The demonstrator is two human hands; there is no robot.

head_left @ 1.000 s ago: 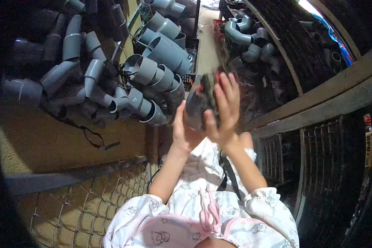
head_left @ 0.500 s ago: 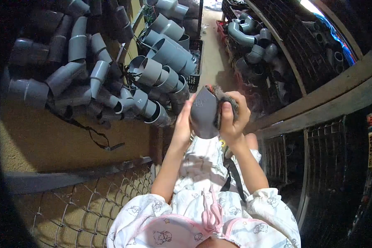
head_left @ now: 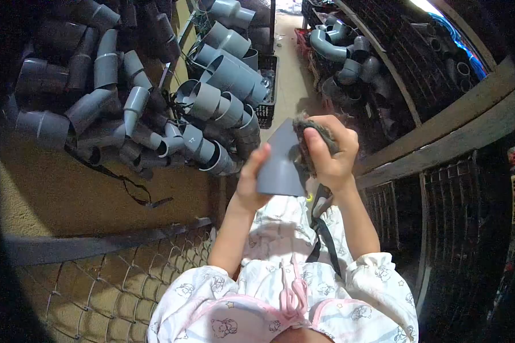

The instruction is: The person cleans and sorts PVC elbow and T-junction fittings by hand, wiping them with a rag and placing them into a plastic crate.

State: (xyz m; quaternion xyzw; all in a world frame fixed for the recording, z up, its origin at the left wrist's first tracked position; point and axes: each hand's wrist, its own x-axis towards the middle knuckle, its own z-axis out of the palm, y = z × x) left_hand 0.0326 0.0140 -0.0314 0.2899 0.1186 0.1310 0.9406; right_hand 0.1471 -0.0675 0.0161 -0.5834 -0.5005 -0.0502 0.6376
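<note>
Head view: my left hand [head_left: 248, 178] grips a grey pipe fitting [head_left: 280, 163] in front of my chest, above my white printed clothing [head_left: 280, 240]. My thumb lies along its left edge, and my other fingers are wrapped behind it, out of sight. My right hand [head_left: 331, 153] is clamped on a scruffy wad [head_left: 310, 127]. Its fingers [head_left: 333, 132] are curled tight over the top and the thumb is pressed on the front. The wad touches the fitting's upper right edge.

The fitting is smooth, matte grey plastic. From here it shows a flat-looking face, broader at the end near me and narrower at the far end. Its long axis runs away from my body, leaning slightly right, with the far end toward the aisle floor [head_left: 289, 63]. The wad is fibrous and frayed, grey-brown.

To my left, a heap of grey pipe elbows [head_left: 212, 103] is piled against the wall. They are round-mouthed and curved, with a black crate [head_left: 266, 111] at the heap's aisle edge. Chain-link fencing [head_left: 114, 286] runs by my left elbow. A black strap [head_left: 321, 231] hangs under my right wrist.
</note>
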